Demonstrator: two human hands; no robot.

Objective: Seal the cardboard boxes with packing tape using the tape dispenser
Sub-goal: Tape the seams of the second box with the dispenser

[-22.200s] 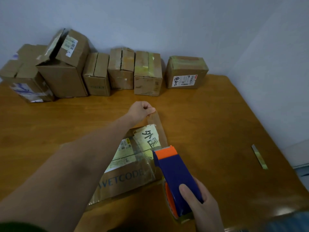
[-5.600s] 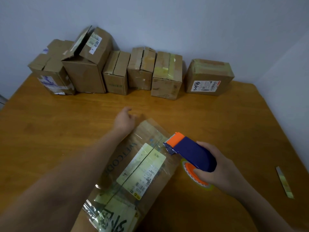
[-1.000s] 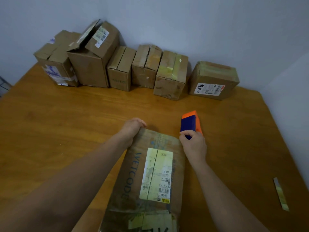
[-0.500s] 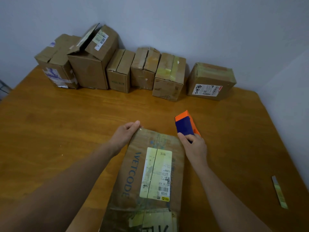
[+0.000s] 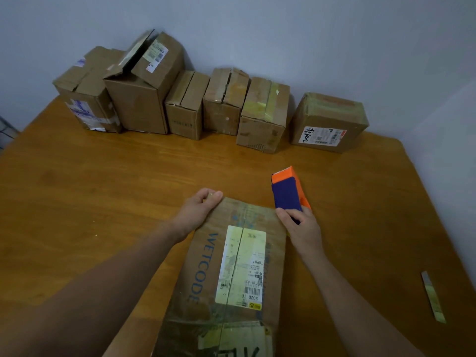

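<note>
Box: the WETCODE cardboard box [image 5: 206, 266] is laid flat on the counter [image 5: 103, 189].
Left: the far left corner is gripped by the left hand [image 5: 195, 212], fingers [image 5: 213, 195] curled.
Right: the tape dispenser [image 5: 286, 191] is clasped by the right hand [image 5: 304, 228], just beside the far right corner.
Back: six cardboard boxes [image 5: 260, 119] are lined along the wall.

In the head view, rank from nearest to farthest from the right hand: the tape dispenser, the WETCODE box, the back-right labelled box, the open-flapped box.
1. tape dispenser, gripped in the right hand.
2. WETCODE box, just left of it.
3. labelled box, back right.
4. open-flapped box, back left.
</note>
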